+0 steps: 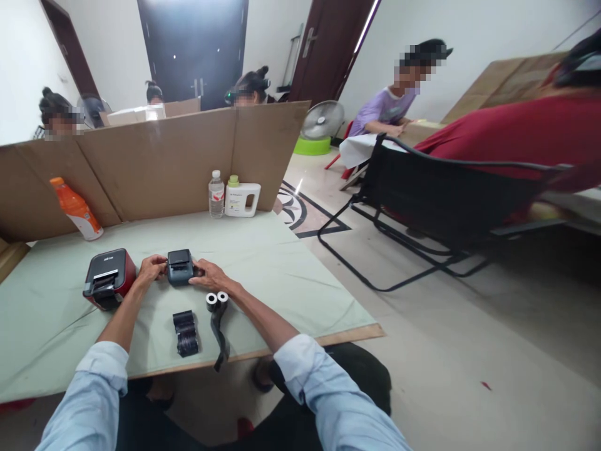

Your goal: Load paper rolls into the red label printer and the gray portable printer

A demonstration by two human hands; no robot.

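On the table (282,263), mid-way between near and far edges with bare cloth to its right, I see my left hand (151,269) and right hand (209,274) with fingers clasped around the small dark printer (179,266), two paper rolls (216,300) just nearer.

A single view, from a camera worn on the person's head, looks forward and down across the desk (282,263), which fills the lower left of the frame. The person's own sleeves enter from the bottom edge, so the near desk edge lies close below the lens. The wide lens also takes in a cardboard screen (154,163) at upper left and the floor (469,338) at right.
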